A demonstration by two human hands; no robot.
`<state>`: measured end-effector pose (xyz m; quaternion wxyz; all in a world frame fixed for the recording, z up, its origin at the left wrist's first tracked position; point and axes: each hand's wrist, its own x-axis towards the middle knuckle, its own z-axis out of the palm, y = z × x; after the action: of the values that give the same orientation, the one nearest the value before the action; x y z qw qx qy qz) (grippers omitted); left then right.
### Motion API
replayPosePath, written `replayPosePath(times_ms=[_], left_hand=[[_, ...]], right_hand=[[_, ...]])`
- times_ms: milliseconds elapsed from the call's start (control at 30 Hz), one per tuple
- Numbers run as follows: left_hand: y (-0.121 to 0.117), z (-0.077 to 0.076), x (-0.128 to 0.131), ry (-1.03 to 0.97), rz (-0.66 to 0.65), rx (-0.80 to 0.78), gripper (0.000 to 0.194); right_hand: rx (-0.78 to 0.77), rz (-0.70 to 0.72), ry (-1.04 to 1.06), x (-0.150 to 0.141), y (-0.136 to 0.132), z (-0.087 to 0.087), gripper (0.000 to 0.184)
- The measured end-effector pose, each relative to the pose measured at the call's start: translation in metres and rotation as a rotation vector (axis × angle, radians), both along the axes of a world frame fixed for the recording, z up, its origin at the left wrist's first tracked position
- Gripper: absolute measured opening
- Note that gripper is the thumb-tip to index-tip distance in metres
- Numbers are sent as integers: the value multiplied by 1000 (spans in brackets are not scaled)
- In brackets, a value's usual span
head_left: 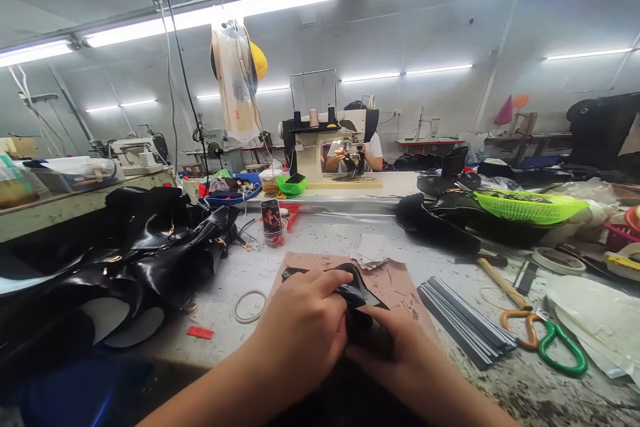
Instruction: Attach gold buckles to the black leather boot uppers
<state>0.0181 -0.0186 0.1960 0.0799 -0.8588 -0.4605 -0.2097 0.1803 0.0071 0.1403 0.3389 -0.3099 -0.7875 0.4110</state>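
Note:
A glossy black leather piece (357,293) lies over a brown cutting board (395,280) on the worktable. My left hand (300,330) is closed on its left side, thumb pressing across the top. My right hand (400,350) is closed on the lower right part of the same piece, fingers curled around it. The two hands touch each other over the leather. Part of the piece is hidden under my fingers.
A heap of shiny black leather (145,247) fills the left. Grey strips (463,323), scissors (547,340) and a hammer (503,280) lie right. A phone in a cup (271,220), a rubber ring (250,305), a green basket (527,205). A person sews at a machine (325,147) opposite.

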Motion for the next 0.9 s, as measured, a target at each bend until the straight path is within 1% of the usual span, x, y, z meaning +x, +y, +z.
replayPosePath(times_ms=[67,133,200,333,467,533,633,767,833,900], left_hand=[[1,1,-1,-46,11,-84,18],[2,2,-2,-89,3,-171,17],[2,2,-2,-110,-14,-204,17],[2,0,-2,-183,-13,-150,15],[1,-2,-7,-353,50,-65,14],[0,-1,-12,-392,62,-79,13],[-2,1,-15,-362,42,-190,8],[-1,0,-9,-321,14,-305,6],[1,-3,-4,-311,1,-299,6],[4,-5,-2,-290,-27,-238,10]], right_hand=[[45,-16,-24,0,0,0,8],[56,-16,-55,0,-1,-1,6],[56,-16,-77,1,-1,-2,4],[19,0,-38,3,-1,-3,5],[-141,27,60,5,2,-2,11],[-225,35,100,6,4,-2,14],[-278,33,122,7,6,-2,15],[-265,43,108,4,5,-2,16],[-243,46,82,2,4,-2,14],[-215,49,48,1,4,-2,12]])
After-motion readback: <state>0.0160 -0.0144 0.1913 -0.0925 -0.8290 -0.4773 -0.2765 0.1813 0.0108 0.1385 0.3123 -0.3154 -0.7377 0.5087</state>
